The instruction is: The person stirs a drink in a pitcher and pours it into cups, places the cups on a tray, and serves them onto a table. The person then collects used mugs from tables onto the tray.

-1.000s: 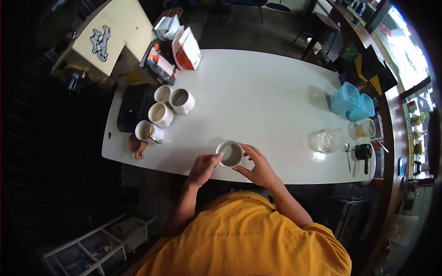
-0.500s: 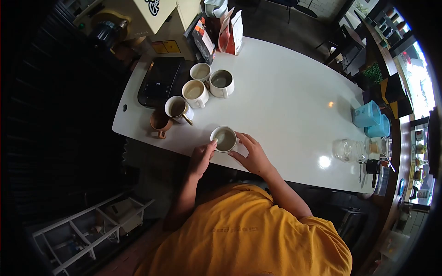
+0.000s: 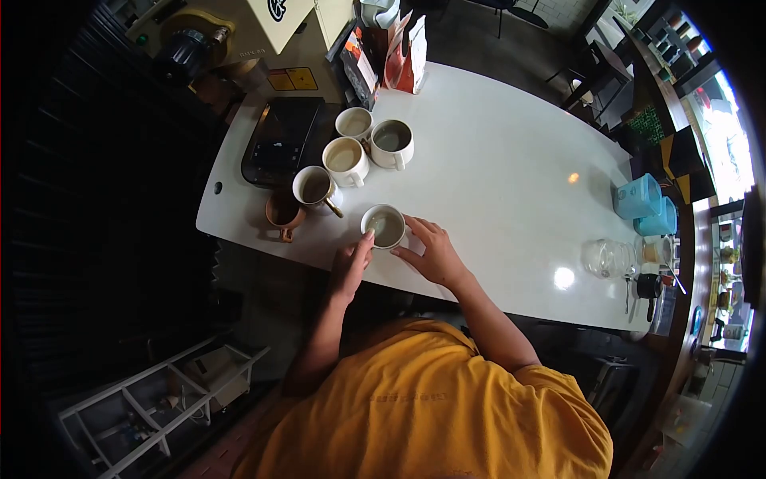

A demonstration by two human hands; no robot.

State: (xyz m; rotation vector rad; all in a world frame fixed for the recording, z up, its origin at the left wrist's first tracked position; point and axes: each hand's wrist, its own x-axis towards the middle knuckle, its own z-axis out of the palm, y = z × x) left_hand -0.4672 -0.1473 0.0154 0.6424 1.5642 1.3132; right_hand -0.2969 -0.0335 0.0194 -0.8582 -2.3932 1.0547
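Observation:
A pale cup (image 3: 386,230) stands near the front edge of the white table, its greyish inside seen from above. My left hand (image 3: 351,263) grips its near left side, thumb over the rim and the other fingers curled below. On the right side of the cup my right hand (image 3: 435,254) is open, fingers and thumb spread around the wall; whether the fingertips touch it I cannot tell. Up and left stand a white mug with a gold handle (image 3: 313,185), a brown cup (image 3: 283,209), a cream mug (image 3: 345,156), a dark-inside white mug (image 3: 392,144) and another pale cup (image 3: 353,122).
A black scale (image 3: 275,144) lies left of the mugs, below a cream machine (image 3: 239,32). Coffee bags (image 3: 405,56) stand at the back. At the table's right end are blue containers (image 3: 638,197), a glass vessel (image 3: 610,259), spoons and a black-handled item (image 3: 648,286).
The cup has shifted a little away from me and to the left, with both hands moving along. The view has turned slightly.

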